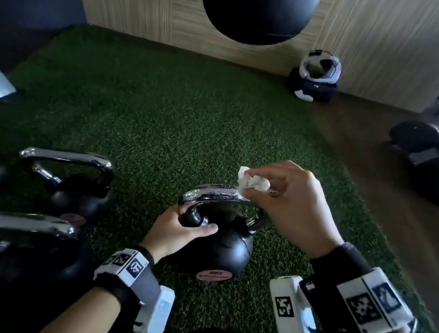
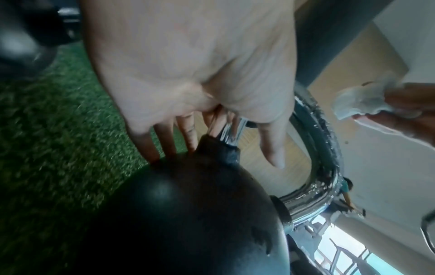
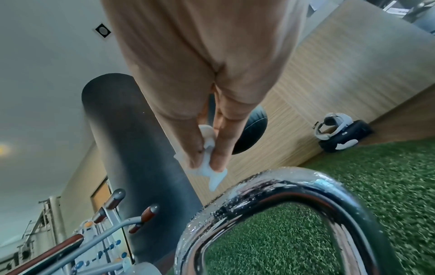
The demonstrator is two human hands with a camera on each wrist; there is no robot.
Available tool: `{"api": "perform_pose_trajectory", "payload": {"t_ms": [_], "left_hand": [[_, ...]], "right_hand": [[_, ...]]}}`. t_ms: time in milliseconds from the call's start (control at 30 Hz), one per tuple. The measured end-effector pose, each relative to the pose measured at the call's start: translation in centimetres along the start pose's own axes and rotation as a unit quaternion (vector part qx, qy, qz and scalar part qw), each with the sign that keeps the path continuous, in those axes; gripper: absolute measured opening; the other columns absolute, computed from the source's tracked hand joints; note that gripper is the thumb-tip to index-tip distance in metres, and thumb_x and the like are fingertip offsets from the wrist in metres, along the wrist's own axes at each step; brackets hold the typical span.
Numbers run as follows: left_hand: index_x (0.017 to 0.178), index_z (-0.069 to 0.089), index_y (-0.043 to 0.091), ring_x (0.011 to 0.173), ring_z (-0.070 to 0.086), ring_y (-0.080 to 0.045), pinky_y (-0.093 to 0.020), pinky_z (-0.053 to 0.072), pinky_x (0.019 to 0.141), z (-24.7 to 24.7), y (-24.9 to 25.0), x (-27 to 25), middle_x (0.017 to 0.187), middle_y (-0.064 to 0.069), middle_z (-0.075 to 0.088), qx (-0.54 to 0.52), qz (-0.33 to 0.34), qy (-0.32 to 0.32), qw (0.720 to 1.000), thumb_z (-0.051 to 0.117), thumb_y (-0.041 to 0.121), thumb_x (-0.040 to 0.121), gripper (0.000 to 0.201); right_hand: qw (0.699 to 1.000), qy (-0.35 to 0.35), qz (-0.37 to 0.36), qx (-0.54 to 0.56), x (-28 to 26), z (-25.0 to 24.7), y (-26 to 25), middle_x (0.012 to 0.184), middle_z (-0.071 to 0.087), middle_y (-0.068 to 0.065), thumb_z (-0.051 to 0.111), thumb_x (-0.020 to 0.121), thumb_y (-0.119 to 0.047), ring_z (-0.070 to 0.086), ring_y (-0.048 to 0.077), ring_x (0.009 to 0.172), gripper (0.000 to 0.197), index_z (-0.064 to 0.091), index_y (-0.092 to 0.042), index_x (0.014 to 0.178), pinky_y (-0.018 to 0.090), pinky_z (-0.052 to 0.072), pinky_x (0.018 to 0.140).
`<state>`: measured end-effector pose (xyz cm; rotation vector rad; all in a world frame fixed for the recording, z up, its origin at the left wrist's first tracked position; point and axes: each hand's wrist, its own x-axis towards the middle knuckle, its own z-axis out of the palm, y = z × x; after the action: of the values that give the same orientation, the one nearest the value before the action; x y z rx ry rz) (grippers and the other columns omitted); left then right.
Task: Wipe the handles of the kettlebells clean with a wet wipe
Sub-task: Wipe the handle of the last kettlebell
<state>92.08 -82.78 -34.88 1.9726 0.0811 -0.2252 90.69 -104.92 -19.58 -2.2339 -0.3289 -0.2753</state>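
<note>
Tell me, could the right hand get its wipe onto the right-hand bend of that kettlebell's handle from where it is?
Probably yes. The right hand pinches the wet wipe just above the chrome handle; the bend looks uncovered, since the left hand holds the opposite post.

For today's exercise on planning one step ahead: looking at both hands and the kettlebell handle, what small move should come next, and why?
Probably bring the right hand down so the wet wipe presses on the chrome handle and slides along it. The wipe is pinched, bunched, just above the handle's right end; droplets on the chrome suggest wiping is under way. The left hand steadies the kettlebell at the handle's left base.
</note>
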Motion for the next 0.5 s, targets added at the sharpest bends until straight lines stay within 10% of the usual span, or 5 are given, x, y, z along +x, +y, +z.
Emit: {"api": "perform_pose_trajectory", "payload": {"t_ms": [167, 333, 500], "left_hand": [[0.124, 0.065, 0.046, 0.111, 0.063, 0.007, -0.014, 0.046, 0.096, 1.3, -1.3, 0.1, 0.117, 0.02, 0.071, -0.009, 0.017, 0.014, 1.0, 0.094, 0.054, 0.058, 0.072], [0.118, 0.068, 0.036, 0.111, 0.065, 0.001, -0.024, 0.048, 0.102, 0.8, -1.7, 0.5, 0.113, 0.018, 0.073, 0.014, 0.022, -0.004, 1.0, 0.084, 0.076, 0.046, 0.083], [0.111, 0.067, 0.036, 0.11, 0.065, -0.001, -0.03, 0.05, 0.103, 1.2, -2.6, 0.7, 0.113, 0.016, 0.072, 0.009, 0.03, 0.007, 0.999, 0.081, 0.084, 0.047, 0.081]], "right_hand": [[0.991, -0.011, -0.084, -0.103, 0.7, 2.1, -0.1, 0.104, 0.075, -0.007, 0.084, 0.083, -0.012, 0.06, -0.007, 0.08, 0.027, 0.081, -0.019, 0.109, 0.0, 0.042, 0.08], [0.979, -0.003, -0.111, -0.173, 0.2, 2.9, 2.0, 0.099, 0.075, 0.001, 0.078, 0.085, 0.003, 0.067, 0.021, 0.089, 0.026, 0.081, -0.014, 0.105, 0.023, 0.047, 0.087], [0.977, 0.033, -0.036, -0.208, -0.4, 0.9, 4.4, 0.099, 0.073, -0.002, 0.074, 0.087, 0.002, 0.064, 0.02, 0.09, 0.027, 0.08, -0.013, 0.109, 0.014, 0.036, 0.081]]}}
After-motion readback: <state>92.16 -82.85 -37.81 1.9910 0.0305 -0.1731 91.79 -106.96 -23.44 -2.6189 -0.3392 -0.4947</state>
